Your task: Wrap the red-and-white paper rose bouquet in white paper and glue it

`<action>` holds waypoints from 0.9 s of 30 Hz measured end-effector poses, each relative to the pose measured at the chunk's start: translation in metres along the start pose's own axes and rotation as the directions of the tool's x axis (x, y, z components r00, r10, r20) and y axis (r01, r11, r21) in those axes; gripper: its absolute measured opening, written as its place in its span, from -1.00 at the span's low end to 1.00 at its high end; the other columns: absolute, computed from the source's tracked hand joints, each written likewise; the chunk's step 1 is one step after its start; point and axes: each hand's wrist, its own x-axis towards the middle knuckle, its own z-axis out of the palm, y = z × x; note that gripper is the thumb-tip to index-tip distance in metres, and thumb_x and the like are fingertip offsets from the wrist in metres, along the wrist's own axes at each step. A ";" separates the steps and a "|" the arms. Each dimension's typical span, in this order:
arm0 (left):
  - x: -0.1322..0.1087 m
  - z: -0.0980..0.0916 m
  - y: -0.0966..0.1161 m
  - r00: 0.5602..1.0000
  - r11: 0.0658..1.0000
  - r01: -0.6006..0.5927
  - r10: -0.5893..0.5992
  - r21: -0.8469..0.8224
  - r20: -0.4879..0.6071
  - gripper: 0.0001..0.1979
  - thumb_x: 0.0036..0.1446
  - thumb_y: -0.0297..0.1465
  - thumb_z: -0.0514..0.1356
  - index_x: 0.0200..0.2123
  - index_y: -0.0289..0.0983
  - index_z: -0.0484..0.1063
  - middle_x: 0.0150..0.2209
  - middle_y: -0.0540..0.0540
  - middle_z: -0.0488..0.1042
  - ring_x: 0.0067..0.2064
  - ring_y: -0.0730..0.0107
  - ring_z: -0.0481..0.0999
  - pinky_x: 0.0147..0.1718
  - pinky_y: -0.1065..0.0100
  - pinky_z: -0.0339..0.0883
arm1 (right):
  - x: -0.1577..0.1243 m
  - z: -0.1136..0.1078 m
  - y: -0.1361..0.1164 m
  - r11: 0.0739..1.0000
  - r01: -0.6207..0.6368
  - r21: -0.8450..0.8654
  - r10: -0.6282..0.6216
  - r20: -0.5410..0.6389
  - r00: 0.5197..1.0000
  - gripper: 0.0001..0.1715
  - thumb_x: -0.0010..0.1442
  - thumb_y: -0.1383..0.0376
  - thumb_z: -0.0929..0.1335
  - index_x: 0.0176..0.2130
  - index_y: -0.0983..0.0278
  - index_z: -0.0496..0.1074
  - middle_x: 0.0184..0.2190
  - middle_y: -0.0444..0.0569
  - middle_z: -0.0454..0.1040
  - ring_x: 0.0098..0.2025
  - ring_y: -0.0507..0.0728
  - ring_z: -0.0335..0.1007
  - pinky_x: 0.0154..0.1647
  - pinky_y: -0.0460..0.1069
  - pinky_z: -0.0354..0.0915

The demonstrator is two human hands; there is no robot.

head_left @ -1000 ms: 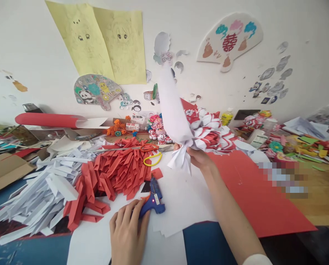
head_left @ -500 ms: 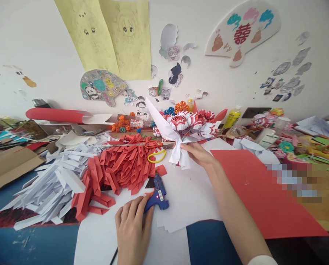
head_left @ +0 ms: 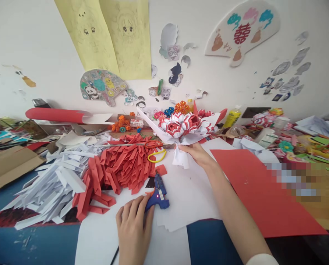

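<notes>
My right hand is closed round the white paper wrap at the base of a bouquet of red-and-white paper flowers, held up above the table. The wrap flares on the left and bunches below my fingers. At the front, my left hand curls round the handle end of a blue hot glue gun, which lies on white paper with its nozzle pointing away from me. A small light glows on the gun. Part of its handle is hidden under my fingers, and a black cord emerges below.
Folded white paper strips and folded red paper strips are heaped on the left. Scissors with a yellow handle lie near them. A red sheet covers the right. Bottles, paper flowers and a red paper roll line the wall.
The bouquet has turned in my right hand, so its flowers face me more and the white wrap's tall point has swung left and lower. My left hand stays on the glue gun.
</notes>
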 end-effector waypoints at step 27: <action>0.006 0.001 -0.002 0.982 0.983 -0.184 0.183 0.020 0.035 -0.57 0.32 -0.41 0.11 0.23 -0.33 0.28 -0.15 -0.20 0.46 -0.17 0.16 0.39 -0.15 0.17 0.28 | -0.006 0.001 -0.008 0.994 0.085 -0.065 -0.073 0.167 0.983 -0.49 0.03 0.11 0.53 -0.03 0.20 0.53 -0.03 -0.01 0.58 0.09 0.28 0.43 0.12 0.15 0.31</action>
